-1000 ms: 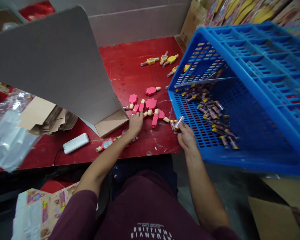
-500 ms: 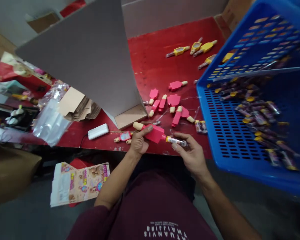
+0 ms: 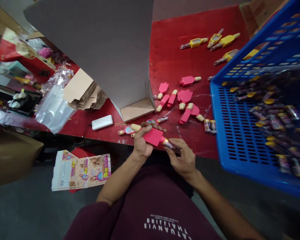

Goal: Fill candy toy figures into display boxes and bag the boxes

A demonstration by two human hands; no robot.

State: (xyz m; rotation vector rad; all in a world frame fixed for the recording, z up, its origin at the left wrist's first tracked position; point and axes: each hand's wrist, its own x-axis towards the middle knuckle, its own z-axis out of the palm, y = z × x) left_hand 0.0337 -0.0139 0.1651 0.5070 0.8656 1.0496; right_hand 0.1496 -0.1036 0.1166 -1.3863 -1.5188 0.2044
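My left hand [image 3: 142,141] is closed around a pink plastic toy piece [image 3: 153,136], flat-bodied with a cream rounded tip that sticks out past my thumb. At its other end is a clear candy tube [image 3: 168,143] with a yellow cap, gripped between the thumb and fingers of my right hand [image 3: 182,156]. The capped end meets the pink piece's neck; whether it is fixed there I cannot tell. Just beyond my left hand lie finished-looking pink toys [image 3: 128,130] with spotted cream tips. Several loose pink pieces [image 3: 185,96] are spread on the red table [image 3: 175,63].
A blue basket [image 3: 225,168] of candy tubes stands at the right. Yellow toys [image 3: 196,42] lie at the back. A tall grey cardboard box [image 3: 110,56] rises in the middle, beside folded cardboard [image 3: 81,88] and a white power bank [image 3: 102,122]. A printed carton [image 3: 82,171] is below left.
Both hands have drawn slightly nearer my body with the pink toy piece and tube. My right fingers now cover more of the tube. The view has shifted, so the table things appear farther right.
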